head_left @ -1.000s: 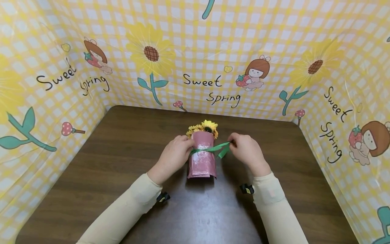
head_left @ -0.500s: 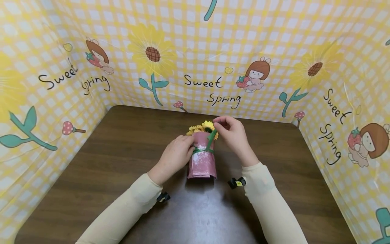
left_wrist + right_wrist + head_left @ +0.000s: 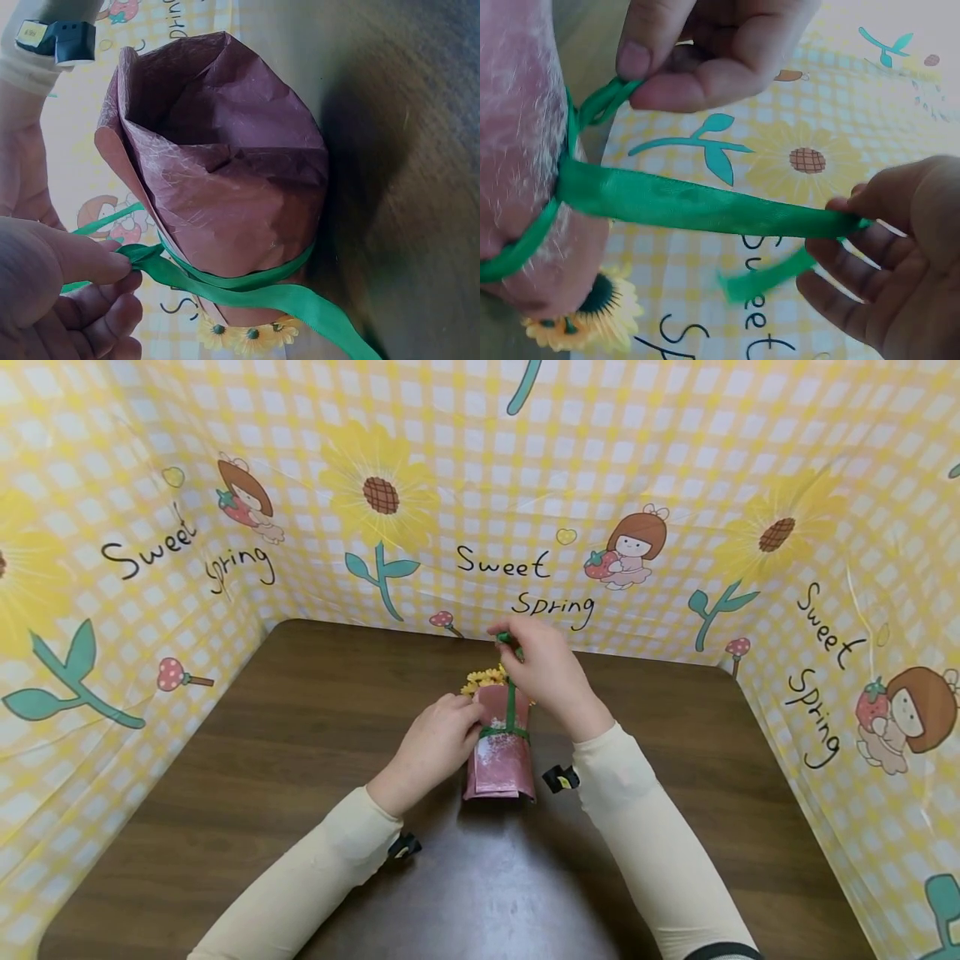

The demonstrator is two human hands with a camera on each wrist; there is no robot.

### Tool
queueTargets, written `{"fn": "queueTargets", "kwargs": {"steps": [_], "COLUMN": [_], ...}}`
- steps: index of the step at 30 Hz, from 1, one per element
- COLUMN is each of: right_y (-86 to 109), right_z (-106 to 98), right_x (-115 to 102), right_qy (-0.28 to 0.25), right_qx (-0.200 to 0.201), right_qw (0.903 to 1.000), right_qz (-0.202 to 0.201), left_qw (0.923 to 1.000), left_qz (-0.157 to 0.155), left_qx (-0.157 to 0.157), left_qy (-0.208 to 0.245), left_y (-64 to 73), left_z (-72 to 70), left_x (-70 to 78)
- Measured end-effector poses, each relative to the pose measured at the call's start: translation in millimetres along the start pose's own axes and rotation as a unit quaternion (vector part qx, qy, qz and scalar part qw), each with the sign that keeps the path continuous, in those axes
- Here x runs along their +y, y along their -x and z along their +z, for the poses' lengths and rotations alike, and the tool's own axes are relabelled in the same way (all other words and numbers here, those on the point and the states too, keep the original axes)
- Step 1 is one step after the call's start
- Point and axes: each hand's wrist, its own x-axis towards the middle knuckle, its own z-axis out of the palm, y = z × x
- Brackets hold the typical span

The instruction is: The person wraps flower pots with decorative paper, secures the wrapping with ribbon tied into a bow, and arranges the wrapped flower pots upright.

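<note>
A bouquet wrapped in pink paper [image 3: 501, 777] lies on the table, with yellow flowers [image 3: 482, 679] at its far end. Round its middle runs a green ribbon [image 3: 652, 199]. My left hand [image 3: 435, 743] is at the bouquet's left side, pinching a folded loop of ribbon between thumb and finger, as the right wrist view shows. Above the flowers, my right hand [image 3: 553, 672] pinches one length of the ribbon and draws it taut away from the paper. The ribbon's loose tail dangles past its fingers [image 3: 840, 277]. In the left wrist view the wrap's hollow open end [image 3: 217, 112] faces the camera.
Dark brown wooden table [image 3: 300, 710] under the bouquet. A yellow checked cloth [image 3: 495, 460] printed with sunflowers and girls hangs at the back and both sides. Black wrist cameras [image 3: 405, 846] sit at both cuffs.
My right hand has swung from the bouquet's right side up and leftward over the flowers, carrying the ribbon's end, which now runs toward the far side. The left hand has stayed nearly still.
</note>
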Motion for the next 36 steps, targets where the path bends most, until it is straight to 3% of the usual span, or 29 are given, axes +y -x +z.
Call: {"fn": "queueTargets", "kwargs": {"steps": [7,12,15,20,24,30,36], "right_y": [4.0,12.1,19.2,38.0,54.0,67.2,73.4], "right_z": [15.8,24.9,27.7,29.1,31.5,41.9,50.8], "right_x": [9.8,20.5,27.1,33.3,33.8,31.5,26.9], "right_qy": [-0.13,-0.065,-0.021,-0.02,-0.024,0.034,0.058], "right_qx": [-0.071,-0.129,-0.141,-0.107,-0.079,-0.045,-0.012], "right_qw": [0.9889,0.9878,0.9878,0.9935,0.9965,0.9944,0.9939], "right_qz": [0.008,0.058,0.064,0.036,-0.01,-0.09,-0.094], "left_qw": [0.9998,0.9998,0.9999,0.9999,0.9993,0.9961,0.9918], "left_qz": [0.017,0.021,0.017,0.004,-0.026,-0.069,-0.087], "left_qx": [0.01,0.005,0.002,0.007,0.009,0.008,0.007], "left_qy": [-0.003,-0.001,0.0,0.01,0.025,0.055,0.094], "left_y": [0.4,1.2,1.4,0.0,-1.3,-0.4,1.3], "left_z": [2.8,3.9,3.8,3.0,2.5,1.7,2.8], "left_x": [0.3,0.6,0.4,-0.4,0.6,4.1,4.8]}}
